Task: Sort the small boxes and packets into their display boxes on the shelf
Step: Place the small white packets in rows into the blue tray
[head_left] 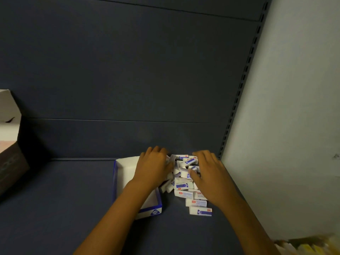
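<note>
Boxes (pixel 184 184), small, white with blue labels, lie jumbled between both hands.

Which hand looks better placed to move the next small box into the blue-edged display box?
Probably the left hand: it lies over the display box, at the pile of small boxes. The right hand is on the pile's far side.

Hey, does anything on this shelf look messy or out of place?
Yes. The small boxes lie in a jumbled pile on the shelf, right of the display box, which looks mostly empty. Both hands rest on the pile.
</note>
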`<state>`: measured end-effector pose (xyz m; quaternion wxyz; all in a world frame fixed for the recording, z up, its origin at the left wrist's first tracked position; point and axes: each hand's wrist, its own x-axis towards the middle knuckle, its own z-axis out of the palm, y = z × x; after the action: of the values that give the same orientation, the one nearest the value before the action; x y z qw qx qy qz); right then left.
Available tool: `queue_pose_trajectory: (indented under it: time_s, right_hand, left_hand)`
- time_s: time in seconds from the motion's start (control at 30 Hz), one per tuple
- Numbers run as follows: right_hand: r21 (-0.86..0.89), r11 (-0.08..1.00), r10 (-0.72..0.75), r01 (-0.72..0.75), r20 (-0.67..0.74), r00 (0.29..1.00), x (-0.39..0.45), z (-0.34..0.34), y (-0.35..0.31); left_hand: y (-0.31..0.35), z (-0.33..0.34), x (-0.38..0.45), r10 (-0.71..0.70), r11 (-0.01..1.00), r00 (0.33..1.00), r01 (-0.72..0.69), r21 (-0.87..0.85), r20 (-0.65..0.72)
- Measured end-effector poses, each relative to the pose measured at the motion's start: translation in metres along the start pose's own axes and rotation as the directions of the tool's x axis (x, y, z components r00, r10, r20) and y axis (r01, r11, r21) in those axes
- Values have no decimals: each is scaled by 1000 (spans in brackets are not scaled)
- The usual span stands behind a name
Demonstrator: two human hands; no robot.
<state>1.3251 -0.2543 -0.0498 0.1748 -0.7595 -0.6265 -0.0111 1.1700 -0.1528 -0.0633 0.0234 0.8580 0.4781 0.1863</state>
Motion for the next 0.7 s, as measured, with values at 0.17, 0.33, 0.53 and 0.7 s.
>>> queue_pose_trajectory:
  time_s: [0.17, 0.33, 0.53, 0.7]
  right_hand:
    - [20, 998, -64, 65, -72, 995, 29, 12, 10]
    - [32, 996, -85, 88, -93, 992, 50, 17, 19]
    - [35, 994, -102, 106, -104, 989, 72, 19, 22]
    - [55, 992, -105, 111, -113, 988, 72, 25, 37]
  left_hand:
    - [4, 16, 18, -49, 998, 999, 49, -31, -18]
    - [5, 19, 25, -74, 996, 997, 72, -59, -31]
    - [4, 18, 27, -115, 978, 993, 119, -172, 32]
    - [-3, 8, 24, -137, 954, 988, 110, -280, -78]
